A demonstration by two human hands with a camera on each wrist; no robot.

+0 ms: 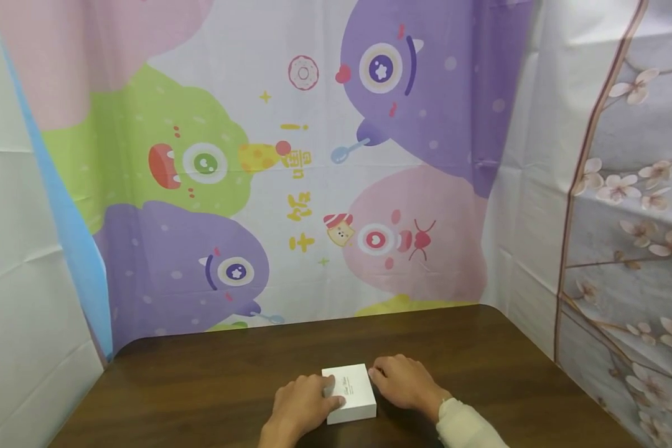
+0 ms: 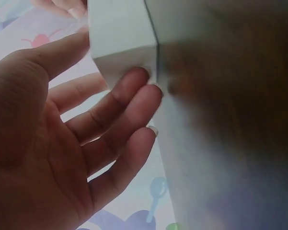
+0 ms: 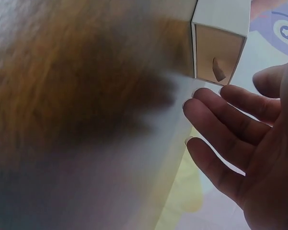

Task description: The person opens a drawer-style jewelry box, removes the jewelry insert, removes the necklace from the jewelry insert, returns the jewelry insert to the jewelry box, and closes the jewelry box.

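Note:
A small white box (image 1: 351, 393) with a few lines of dark print on its lid lies on the brown wooden table. My left hand (image 1: 302, 406) holds it from the left, thumb and a finger on the top. In the left wrist view, curled fingertips (image 2: 136, 76) meet the box's side. My right hand (image 1: 406, 381) is just off the box's right edge, fingers loosely bent and holding nothing. Seen from the right wrist, the box's end (image 3: 218, 52) is framed by a white outer sleeve and bears a small dark curved tab or notch.
The brown wooden table (image 1: 213, 386) has a rounded far edge. Behind it hangs a curtain (image 1: 308, 186) printed with cartoon monsters. Pale cloth (image 1: 28, 249) hangs at the left, and flower-printed cloth (image 1: 621, 249) at the right.

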